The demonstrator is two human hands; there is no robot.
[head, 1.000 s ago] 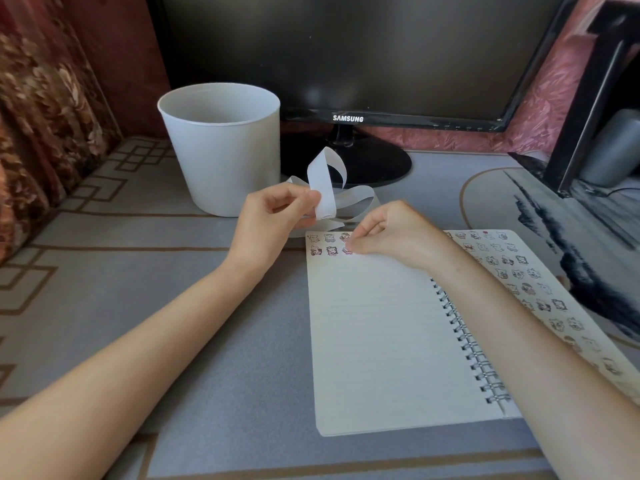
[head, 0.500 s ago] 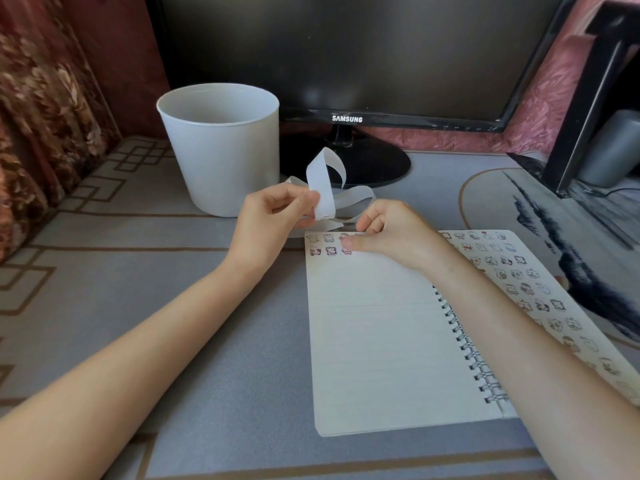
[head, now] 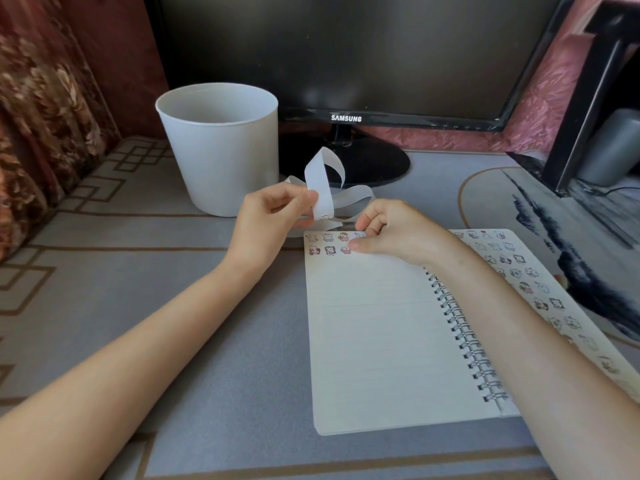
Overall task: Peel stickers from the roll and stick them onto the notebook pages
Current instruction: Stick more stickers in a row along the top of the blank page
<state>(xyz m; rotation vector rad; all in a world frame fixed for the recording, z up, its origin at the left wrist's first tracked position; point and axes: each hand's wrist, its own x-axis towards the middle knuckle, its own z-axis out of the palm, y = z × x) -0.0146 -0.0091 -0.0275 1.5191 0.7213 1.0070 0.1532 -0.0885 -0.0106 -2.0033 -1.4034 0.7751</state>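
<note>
Since a second ago the right hand (head: pixel 394 230) has rolled from fingertip onto its thumb, which presses the sticker rows (head: pixel 329 242) at the top edge of the open spiral notebook (head: pixel 381 341) mid-desk, its other fingers curled empty. The left hand (head: pixel 270 223) pinches the looping white sticker strip (head: pixel 320 188) just beyond the notebook's top-left corner.

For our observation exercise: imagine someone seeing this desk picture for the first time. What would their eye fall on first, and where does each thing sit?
Mid-frame, the left hand pinches a curling white paper sticker strip, just right of the tall white plastic bucket. Beside it, the right hand presses its thumb onto the top of the open spiral-bound lined notebook, next to two short rows of small cartoon stickers.
</note>
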